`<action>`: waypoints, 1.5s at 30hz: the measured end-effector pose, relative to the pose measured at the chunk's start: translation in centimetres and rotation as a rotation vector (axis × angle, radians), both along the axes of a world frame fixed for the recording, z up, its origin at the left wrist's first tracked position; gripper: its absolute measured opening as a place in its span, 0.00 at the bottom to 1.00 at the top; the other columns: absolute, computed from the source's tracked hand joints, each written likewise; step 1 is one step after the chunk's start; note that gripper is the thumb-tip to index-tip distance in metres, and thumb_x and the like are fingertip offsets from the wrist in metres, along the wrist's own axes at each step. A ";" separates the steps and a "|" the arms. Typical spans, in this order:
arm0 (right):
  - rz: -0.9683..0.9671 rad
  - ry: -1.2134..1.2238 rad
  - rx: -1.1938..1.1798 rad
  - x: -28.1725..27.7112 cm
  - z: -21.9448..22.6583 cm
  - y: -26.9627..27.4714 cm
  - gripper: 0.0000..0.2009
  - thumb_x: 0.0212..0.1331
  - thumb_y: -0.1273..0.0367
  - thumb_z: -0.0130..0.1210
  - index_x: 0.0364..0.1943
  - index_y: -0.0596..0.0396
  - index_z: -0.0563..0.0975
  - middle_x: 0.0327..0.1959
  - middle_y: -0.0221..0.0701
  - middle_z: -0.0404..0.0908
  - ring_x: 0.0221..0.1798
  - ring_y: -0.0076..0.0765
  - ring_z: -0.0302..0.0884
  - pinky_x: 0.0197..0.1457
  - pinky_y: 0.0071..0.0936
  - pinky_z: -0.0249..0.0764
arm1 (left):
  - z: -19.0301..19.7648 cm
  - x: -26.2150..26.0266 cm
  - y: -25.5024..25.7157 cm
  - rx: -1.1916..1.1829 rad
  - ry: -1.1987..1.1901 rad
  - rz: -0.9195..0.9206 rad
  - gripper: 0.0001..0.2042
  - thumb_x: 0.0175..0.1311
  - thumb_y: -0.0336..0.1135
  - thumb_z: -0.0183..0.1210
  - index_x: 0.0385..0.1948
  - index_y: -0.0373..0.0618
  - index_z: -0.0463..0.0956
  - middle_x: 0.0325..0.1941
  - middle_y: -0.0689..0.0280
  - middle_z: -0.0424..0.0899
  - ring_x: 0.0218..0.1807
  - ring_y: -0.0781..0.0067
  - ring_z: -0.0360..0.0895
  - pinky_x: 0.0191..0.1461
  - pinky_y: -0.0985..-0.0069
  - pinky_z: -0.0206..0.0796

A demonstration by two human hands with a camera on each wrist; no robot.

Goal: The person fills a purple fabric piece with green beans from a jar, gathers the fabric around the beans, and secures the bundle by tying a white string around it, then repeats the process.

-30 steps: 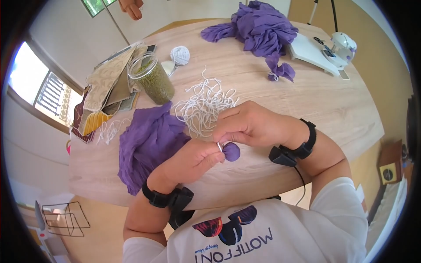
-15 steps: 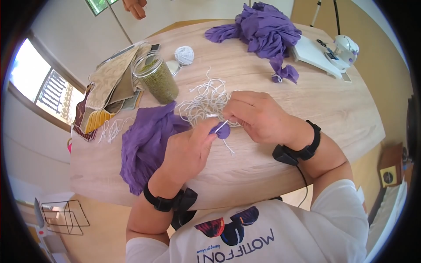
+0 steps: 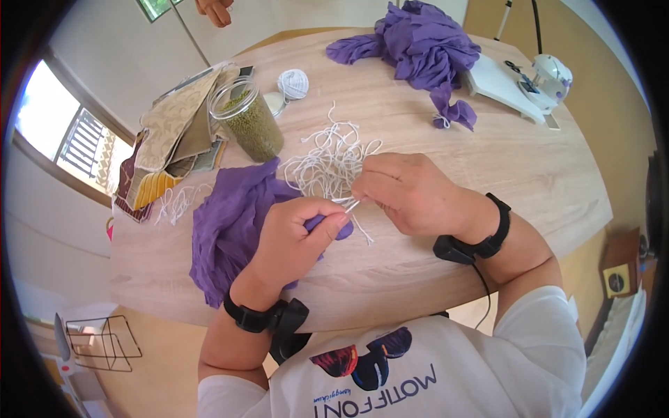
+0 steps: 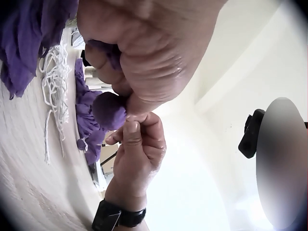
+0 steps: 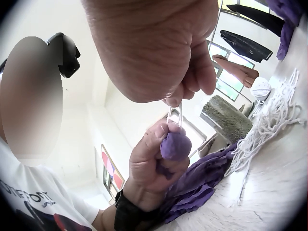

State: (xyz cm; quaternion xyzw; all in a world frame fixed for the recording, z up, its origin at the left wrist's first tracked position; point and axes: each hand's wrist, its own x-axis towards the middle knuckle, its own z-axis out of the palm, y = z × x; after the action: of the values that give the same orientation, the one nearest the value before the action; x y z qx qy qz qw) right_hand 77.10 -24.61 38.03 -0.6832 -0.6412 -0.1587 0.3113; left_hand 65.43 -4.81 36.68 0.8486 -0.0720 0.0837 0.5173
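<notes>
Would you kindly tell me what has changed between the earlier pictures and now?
The left hand has shifted slightly left and away from the body, carrying the purple cloth ball it pinches. The right hand has moved slightly right, with white string now stretched between the hands. Neither hand has visibly let go. The jar, yarn ball and sewing machine stayed put.

The purple cloth [image 3: 237, 223] is thin and all crumpled. A big floppy part lies beside the left hand [image 3: 289, 240]. One bit makes a smooth, round ball [image 5: 176, 147], like a plum, that pokes out by the left thumb. The white string [image 5: 174, 113] is skinny. Two bits of it go straight and tight from the ball to the right hand's fingertips [image 5: 174, 100].
</notes>
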 end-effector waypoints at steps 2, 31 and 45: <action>0.003 0.017 -0.009 0.1 0.1 0.0 0.11 0.44 0.78 0.57 0.34 0.54 0.72 0.29 0.34 0.70 0.32 0.45 0.75 0.32 0.37 0.72 | 0.3 -0.1 0.1 -0.109 0.190 0.039 0.07 0.64 0.31 0.62 0.34 0.35 0.82 0.28 0.68 0.83 0.27 0.82 0.74 0.32 0.82 0.66; -0.013 0.731 -0.076 -1.0 -0.1 1.0 0.11 0.54 0.74 0.62 0.42 0.56 0.77 0.36 0.32 0.77 0.27 0.29 0.75 0.32 0.27 0.73 | -0.5 0.1 1.1 -0.851 0.169 -0.049 0.04 0.66 0.31 0.59 0.35 0.41 0.77 0.28 0.73 0.78 0.22 0.92 0.61 0.24 0.89 0.49; 0.073 0.899 -0.134 -0.8 -1.2 1.1 0.07 0.59 0.68 0.63 0.36 0.57 0.82 0.28 0.31 0.79 0.28 0.26 0.76 0.32 0.25 0.74 | -0.7 -0.3 1.0 -0.864 0.069 -0.139 0.09 0.64 0.36 0.62 0.31 0.40 0.76 0.25 0.73 0.75 0.20 0.91 0.59 0.22 0.88 0.47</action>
State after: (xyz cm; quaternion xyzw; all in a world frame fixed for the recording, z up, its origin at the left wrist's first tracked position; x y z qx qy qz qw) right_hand 76.33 -23.51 36.78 -0.6798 -0.4750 0.2063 0.5194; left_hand 65.15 -3.77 35.94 0.5499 -0.0701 0.0426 0.8312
